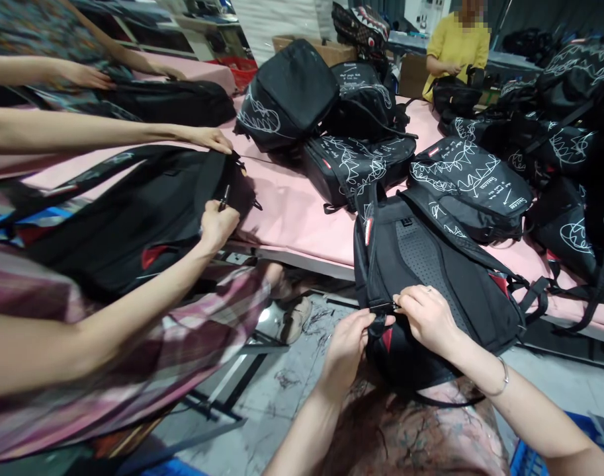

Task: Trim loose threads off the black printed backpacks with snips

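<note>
"What are the two hands doing?"

"The left hand [348,340] is pinching a black strap [378,325] between thumb and fingers. The right hand [425,317] is holding its fingertips narrow on a small shiny piece [393,305] just beside that strap; it is too small to make out."

"Where is the backpack [425,258] lying?"

"Its lower end is resting at the person's lap, and its upper end is reaching past the near edge of the surface [286,211]. Whatever it is holding inside isn't showing."

"Which way is it pointing?"

"The long axis is running from the lap toward the far edge, leaning slightly left. The top is pointing away, and the padded back is facing upward."

"And farther out?"

"A scribbled bag [473,182] is lying just beyond, and another bag [358,165] is lying to its left; their contents are staying hidden. A co-worker in plaid [222,317] is working on a plain black bag [133,211] past the near edge, at left. Behind the far edge, a cardboard box [288,43] is standing, but I can't tell what it is holding."
</note>
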`<action>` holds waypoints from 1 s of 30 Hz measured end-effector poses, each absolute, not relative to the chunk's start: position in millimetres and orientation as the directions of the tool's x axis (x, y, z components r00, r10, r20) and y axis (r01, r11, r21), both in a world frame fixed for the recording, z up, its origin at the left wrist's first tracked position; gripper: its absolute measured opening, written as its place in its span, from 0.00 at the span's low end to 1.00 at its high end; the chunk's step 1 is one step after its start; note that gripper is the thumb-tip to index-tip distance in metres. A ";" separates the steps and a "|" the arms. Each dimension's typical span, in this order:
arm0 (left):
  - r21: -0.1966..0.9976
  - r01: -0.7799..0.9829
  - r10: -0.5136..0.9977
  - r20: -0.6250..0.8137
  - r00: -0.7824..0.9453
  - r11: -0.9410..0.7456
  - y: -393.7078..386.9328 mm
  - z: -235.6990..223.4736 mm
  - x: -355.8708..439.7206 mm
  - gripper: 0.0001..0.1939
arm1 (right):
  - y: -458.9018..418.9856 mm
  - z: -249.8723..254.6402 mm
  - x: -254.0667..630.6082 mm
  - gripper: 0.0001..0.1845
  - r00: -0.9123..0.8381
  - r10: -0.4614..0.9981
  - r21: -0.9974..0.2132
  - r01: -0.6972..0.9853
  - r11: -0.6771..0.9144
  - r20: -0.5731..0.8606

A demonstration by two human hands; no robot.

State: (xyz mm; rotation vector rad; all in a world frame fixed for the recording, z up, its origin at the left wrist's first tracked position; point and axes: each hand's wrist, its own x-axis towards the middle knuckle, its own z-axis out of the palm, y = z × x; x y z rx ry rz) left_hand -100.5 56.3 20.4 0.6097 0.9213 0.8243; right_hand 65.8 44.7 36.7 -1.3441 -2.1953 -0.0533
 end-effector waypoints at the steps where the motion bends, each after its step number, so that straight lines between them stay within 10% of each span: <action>1: 0.753 -0.355 0.825 -0.437 0.359 0.553 56.9 21.7 -100.6 0.06 | 44.0 36.0 66.3 0.09 -0.320 0.814 -0.295 0.816 0.496 0.484; 7: 0.728 -0.416 0.837 -0.438 0.329 0.545 59.1 27.0 -101.8 0.03 | 42.5 34.6 77.0 0.07 -0.254 0.849 -0.475 0.738 0.480 0.463; 17: 0.739 -0.386 0.828 -0.432 0.359 0.553 58.2 18.8 -102.4 0.04 | 49.4 43.5 77.0 0.08 -0.396 0.810 -0.238 0.816 0.526 0.432; 30: 0.723 -0.415 0.831 -0.436 0.346 0.552 56.7 22.5 -102.0 0.04 | 45.8 39.5 74.7 0.09 -0.292 0.835 -0.357 0.802 0.480 0.466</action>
